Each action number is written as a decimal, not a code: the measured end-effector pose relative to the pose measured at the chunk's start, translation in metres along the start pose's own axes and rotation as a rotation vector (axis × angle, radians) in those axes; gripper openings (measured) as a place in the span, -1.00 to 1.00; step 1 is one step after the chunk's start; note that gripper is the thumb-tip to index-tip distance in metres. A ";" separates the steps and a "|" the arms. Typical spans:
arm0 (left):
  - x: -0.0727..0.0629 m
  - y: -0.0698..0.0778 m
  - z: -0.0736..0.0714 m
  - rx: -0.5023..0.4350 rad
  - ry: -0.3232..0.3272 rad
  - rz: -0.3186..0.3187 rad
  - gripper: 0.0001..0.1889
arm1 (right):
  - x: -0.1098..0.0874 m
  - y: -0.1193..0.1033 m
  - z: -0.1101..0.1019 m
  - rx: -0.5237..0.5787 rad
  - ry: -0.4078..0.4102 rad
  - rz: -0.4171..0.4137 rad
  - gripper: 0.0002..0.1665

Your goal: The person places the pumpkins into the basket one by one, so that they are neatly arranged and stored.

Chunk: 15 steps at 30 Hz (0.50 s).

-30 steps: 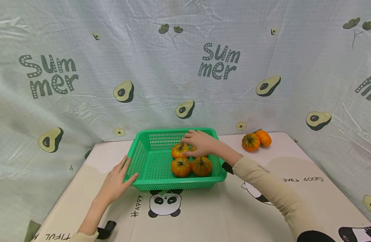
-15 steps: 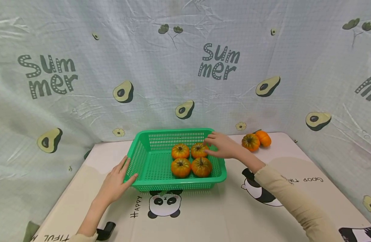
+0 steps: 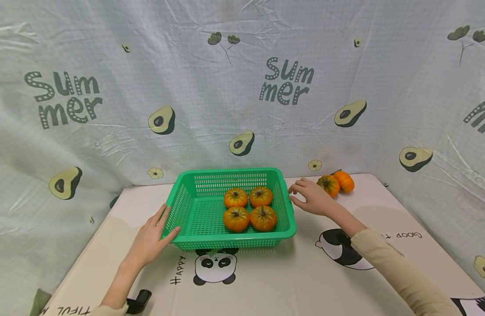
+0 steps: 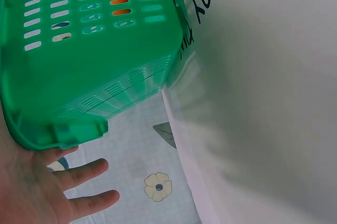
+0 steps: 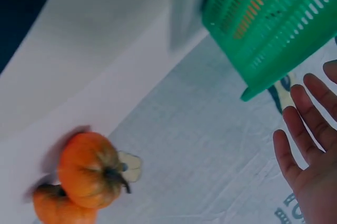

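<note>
A green plastic basket (image 3: 230, 238) stands at the middle of the table. Several small orange pumpkins sit in its right half, among them a front-right pumpkin (image 3: 264, 218) and a back-left pumpkin (image 3: 235, 198). My left hand (image 3: 149, 239) rests on the basket's left rim with fingers extended; the left wrist view shows its fingers (image 4: 84, 174) spread under the rim. My right hand (image 3: 311, 197) is just outside the right rim, fingers loosely bent and holding nothing. Its bare palm (image 5: 321, 182) faces the basket wall (image 5: 263, 29) in the right wrist view.
Two more pumpkins lie on the table's back right: a striped pumpkin (image 3: 329, 185), partly behind my right hand, and a plain orange pumpkin (image 3: 344, 181). A printed curtain (image 3: 211, 109) hangs behind the table, with another side of it at the right.
My right hand has moved from over the pumpkins at the basket's back, rightward past the rim, uncovering the back-right pumpkin. The left hand and basket have stayed in place.
</note>
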<state>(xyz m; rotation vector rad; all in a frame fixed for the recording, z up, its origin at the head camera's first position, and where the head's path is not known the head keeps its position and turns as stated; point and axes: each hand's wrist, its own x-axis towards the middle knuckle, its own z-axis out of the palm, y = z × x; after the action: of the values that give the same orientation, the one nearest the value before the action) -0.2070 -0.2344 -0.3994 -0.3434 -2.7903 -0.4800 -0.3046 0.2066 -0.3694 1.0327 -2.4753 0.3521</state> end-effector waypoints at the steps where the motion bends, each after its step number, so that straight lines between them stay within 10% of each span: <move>1: 0.000 0.000 0.000 0.001 -0.001 0.000 -0.26 | -0.003 0.003 0.001 -0.007 0.009 0.005 -0.89; 15: 0.000 0.001 -0.001 -0.001 -0.006 -0.002 -0.26 | -0.035 0.049 0.017 -0.061 0.192 0.118 -0.89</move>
<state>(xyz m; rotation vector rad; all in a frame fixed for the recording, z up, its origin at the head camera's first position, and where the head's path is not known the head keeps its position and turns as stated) -0.2063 -0.2340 -0.3987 -0.3434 -2.7960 -0.4821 -0.3230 0.2552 -0.4049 0.7913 -2.3631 0.3913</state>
